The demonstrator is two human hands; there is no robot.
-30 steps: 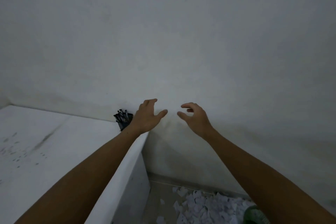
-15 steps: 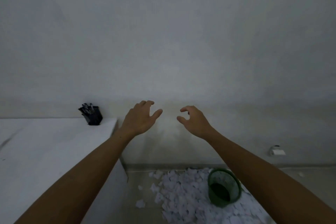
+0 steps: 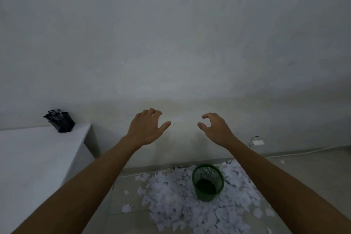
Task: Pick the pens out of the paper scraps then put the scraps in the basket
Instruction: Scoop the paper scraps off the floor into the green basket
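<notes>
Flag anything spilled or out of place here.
Paper scraps lie strewn across the floor around the upright green basket, none visibly inside it. Both hands hover empty.

You face a plain pale wall that fills most of the view, faintly yellowed low down near its middle. The light is dim and even, with a greyish cast. On your left a white counter runs from the near edge to the far wall, its right corner ending short of the middle. Below, the floor is pale tile with a visible grout line, and a low skirting runs along the foot of the wall. Far right, a small white socket sits low on the wall, with a thin white cable trailing right along the skirting.
</notes>
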